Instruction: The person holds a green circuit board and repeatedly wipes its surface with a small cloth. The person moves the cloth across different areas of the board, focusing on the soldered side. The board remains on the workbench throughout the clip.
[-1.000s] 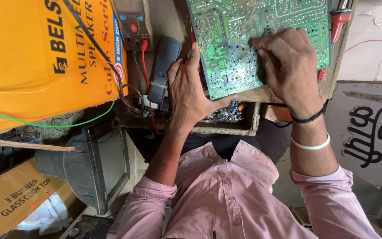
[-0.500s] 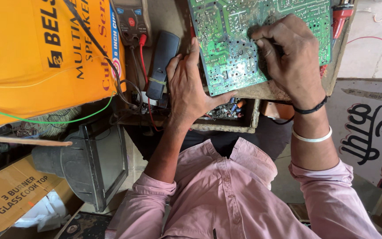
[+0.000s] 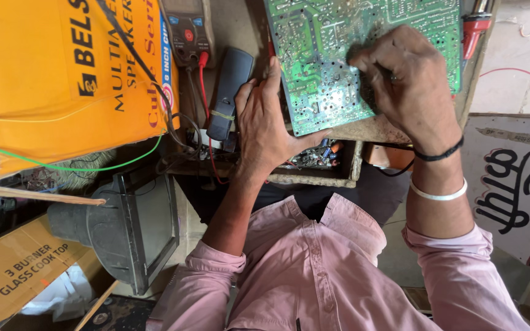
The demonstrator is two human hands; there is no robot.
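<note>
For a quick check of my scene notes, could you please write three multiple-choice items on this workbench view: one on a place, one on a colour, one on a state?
1. Where does the left hand rest?
A. on the circuit board's left edge
B. on the orange carton
C. on the old monitor

2. What colour is the circuit board?
A. blue
B. green
C. brown

3. How is the right hand placed?
A. hanging off the table
B. flat and open beside the board
C. fingers curled down onto the board

Answers:
1. A, its palm and thumb lie along that edge.
2. B, the solder side shows green.
3. C, its bent fingers press on the board's surface; what they hold, if anything, is hidden.
</note>
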